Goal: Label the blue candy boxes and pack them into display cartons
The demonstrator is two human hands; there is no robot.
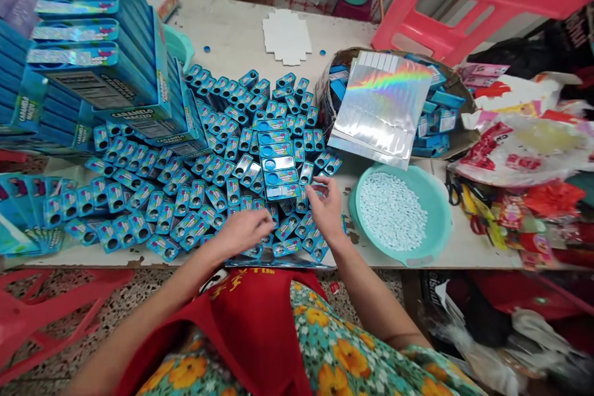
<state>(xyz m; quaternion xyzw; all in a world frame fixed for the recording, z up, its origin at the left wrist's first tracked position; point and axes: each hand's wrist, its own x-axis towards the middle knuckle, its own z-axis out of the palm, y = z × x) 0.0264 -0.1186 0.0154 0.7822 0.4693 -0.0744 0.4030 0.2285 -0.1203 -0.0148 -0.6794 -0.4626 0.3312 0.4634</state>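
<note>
Many small blue candy boxes (pixel 190 195), each with a round hole in its end, stand packed together on the table in front of me. Among them a column of larger blue boxes (pixel 279 164) lies in a display box. My left hand (pixel 248 230) is over the small boxes just below that column. Its fingers are bent and blurred, and whatever may be under them is hidden. My right hand (pixel 327 207) is at the column's lower right corner, with thumb and fingers curved and apart. Nothing shows between them.
At right, a teal basin (pixel 445 223) holds small white candies. Behind it, a carton (pixel 331 74) contains blue boxes under silvery sheets (pixel 380 105). Tall stacks of blue display boxes (pixel 139 68) rise at left. A white cardboard piece (pixel 286 37) lies at the back. Scissors (pixel 453 190) lie right of the basin.
</note>
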